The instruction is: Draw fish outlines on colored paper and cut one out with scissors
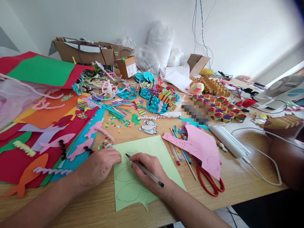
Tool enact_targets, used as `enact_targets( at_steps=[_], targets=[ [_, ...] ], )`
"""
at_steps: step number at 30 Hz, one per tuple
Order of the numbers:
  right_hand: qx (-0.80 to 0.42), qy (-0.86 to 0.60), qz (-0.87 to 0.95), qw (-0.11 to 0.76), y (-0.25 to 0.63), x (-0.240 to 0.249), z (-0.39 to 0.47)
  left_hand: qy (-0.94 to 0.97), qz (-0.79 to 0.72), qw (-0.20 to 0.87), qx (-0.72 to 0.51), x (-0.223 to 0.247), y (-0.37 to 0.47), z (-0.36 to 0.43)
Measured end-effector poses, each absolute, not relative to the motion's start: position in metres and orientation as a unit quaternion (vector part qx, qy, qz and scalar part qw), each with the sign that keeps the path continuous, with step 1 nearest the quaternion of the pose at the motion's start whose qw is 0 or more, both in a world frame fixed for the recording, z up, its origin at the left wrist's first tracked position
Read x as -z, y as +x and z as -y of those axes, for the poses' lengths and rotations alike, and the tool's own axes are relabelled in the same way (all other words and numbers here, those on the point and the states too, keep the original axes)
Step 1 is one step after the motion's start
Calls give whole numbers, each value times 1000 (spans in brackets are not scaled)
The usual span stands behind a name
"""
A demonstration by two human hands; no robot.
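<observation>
A light green sheet of paper (pixel 159 152) lies on the table before me, with fish-like outlines drawn on it. My right hand (pixel 150 169) is closed around a pen (pixel 148 174) with a clear barrel and black end, its tip on the upper left of the sheet, at an outline. My left hand (pixel 98 166) is closed, its fingers curled together over the sheet's upper left edge; the thumb is hidden. Right of the sheet, a pink paper (pixel 205 148) with drawn outlines lies over red-handled scissors (pixel 206 182), whose blades are covered.
Cut-out paper fish, such as an orange one (pixel 27 177), lie on coloured sheets at left. Pipe cleaners, blue decorated plates (pixel 156 106) and painted egg cartons (pixel 220 109) crowd the back. A white power strip (pixel 230 141) with a cable and another person's arm (pixel 285 158) are at right.
</observation>
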State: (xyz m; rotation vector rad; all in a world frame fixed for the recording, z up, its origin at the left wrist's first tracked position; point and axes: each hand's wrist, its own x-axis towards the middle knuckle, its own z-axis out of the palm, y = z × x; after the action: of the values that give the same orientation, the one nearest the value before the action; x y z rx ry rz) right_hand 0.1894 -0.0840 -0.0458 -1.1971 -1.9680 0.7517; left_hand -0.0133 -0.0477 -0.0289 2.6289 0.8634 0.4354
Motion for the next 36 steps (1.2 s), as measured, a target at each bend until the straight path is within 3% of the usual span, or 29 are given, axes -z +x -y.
enact_targets(
  at_steps=[36],
  targets=[
    [-256,-458,781,339,188,55,85,946,-300,79,-98,28,-11,64]
  ],
)
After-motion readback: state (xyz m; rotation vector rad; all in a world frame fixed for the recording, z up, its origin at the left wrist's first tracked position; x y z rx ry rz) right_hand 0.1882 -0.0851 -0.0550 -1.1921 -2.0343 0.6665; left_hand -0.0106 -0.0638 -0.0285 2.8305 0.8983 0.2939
